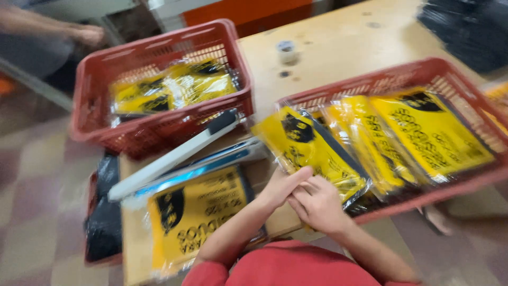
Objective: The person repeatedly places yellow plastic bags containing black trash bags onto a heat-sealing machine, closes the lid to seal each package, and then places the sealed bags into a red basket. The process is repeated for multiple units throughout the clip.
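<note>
Yellow packet [309,153] in clear wrap lies tilted over the near rim of the red basket [471,90] on the right of the desk [338,47]. Both hands meet at its lower edge: the left hand [280,186] pinches the wrap, the right hand [317,204] has its grip pressed together on the same edge. More yellow packets [423,132] fill that basket. Another red basket [159,58] sits far left, a flat yellow packet [193,212] beside the left forearm
</note>
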